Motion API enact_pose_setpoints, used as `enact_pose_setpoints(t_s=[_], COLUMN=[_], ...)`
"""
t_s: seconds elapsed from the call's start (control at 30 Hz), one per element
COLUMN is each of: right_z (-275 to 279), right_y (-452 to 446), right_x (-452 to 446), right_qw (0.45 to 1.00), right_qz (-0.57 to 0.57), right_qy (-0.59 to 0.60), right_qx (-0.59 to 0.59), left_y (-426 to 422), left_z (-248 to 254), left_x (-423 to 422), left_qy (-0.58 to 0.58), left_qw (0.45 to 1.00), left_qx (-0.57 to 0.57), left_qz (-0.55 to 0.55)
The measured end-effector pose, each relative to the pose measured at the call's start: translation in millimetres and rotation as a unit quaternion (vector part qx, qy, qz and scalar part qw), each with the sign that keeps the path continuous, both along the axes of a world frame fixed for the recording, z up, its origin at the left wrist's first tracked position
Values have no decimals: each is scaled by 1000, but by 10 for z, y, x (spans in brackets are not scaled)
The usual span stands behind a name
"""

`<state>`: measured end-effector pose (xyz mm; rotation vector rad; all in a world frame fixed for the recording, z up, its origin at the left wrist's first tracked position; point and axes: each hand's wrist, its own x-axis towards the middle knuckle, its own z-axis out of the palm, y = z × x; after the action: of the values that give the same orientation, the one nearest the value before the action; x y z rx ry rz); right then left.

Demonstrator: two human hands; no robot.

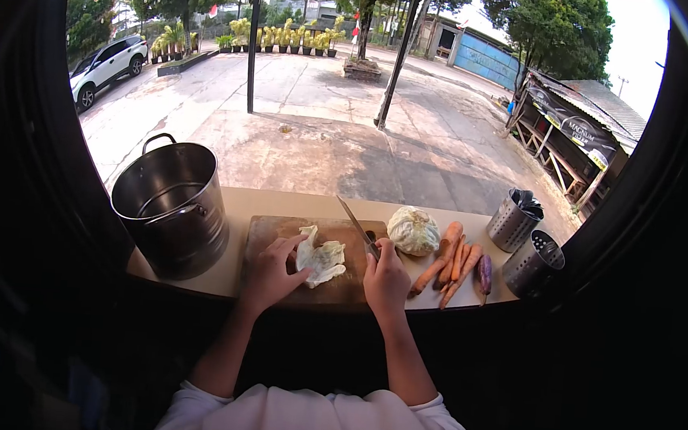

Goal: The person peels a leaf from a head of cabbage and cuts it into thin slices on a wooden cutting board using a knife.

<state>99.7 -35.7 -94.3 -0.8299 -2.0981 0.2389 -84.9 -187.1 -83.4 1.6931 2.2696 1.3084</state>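
Bare board (352, 287) beside leaf (322, 263), cabbage (414, 231) blocking right

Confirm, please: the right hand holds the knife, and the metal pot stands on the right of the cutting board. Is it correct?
No: the head view shows the metal pot left of the cutting board. The right hand does hold the knife.

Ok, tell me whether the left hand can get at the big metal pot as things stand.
Probably yes: the pot stands just left of the cutting board, and nothing visible blocks the way from the left hand. That hand touches the pale leaf, though, and would have to leave it first.
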Motion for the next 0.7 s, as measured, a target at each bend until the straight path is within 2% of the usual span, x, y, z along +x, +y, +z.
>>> enact_pose_setpoints(t_s=[0.03,0.17,0.27,0.3,0.4,0.43,0.5,0.53,0.57,0.67,0.7], right_z=[-11,17,26,2,-27,-10,-27,-15,-9,-16,-16], right_y=[-10,-33,-34,-28,28,21,-31,-24,-16,-6,1], right_x=[5,14,17,18,6,-6,5,6,14,15,11], right_qw=[1000,999,999,1000,999,999,999,999,1000,1000,1000], right_qz=[0,-10,-6,-3,-3,-7,-10,-9,-5,-6,-6], right_qy=[0,15,28,30,37,38,34,30,25,25,18], right_qx=[-3,-29,-15,-6,20,23,16,13,10,12,6], left_y=[24,417,714,729,603,466,317,272,254,272,238], left_z=[0,186,401,486,725,829,706,637,593,42,144], left_x=[-42,-388,-570,-553,-395,-202,100,246,392,229,157], left_qy=[-60,-64,-84,10,93,80,182,230,249,320,316], left_qw=[997,974,955,967,987,991,970,951,917,916,907], left_qx=[2,-86,-118,-47,-14,-56,-157,-205,-311,-242,-277], left_qz=[-46,-198,-260,-252,-134,-91,-47,-26,-2,-8,-29])
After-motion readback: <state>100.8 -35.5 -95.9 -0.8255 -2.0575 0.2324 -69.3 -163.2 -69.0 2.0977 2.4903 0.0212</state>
